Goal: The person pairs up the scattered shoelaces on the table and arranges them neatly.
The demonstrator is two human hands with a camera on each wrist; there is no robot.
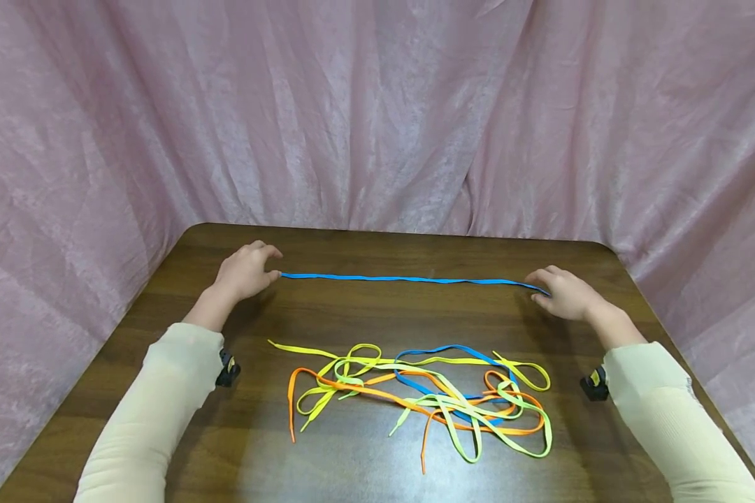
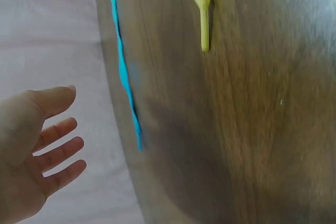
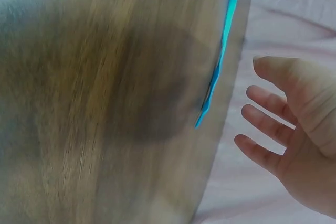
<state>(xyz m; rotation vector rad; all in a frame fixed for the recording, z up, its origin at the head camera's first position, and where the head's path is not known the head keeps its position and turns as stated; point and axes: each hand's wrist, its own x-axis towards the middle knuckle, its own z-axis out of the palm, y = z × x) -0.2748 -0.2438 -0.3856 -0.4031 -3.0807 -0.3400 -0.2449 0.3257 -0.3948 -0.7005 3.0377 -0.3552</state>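
Observation:
A blue shoelace lies stretched nearly straight across the far part of the wooden table. Its left end shows free on the wood in the left wrist view, and the right end in the right wrist view. Beside the left end is my left hand, fingers spread and holding nothing. My right hand hovers by the other end, fingers loosely bent and apart from the lace. Closer to me lies a loose tangle of yellow, orange, light green and blue laces.
The dark wooden table has rounded far corners. Pink velvety curtains hang behind it and along both sides. Small black devices sit at the left wrist and the right wrist, below pale sleeves.

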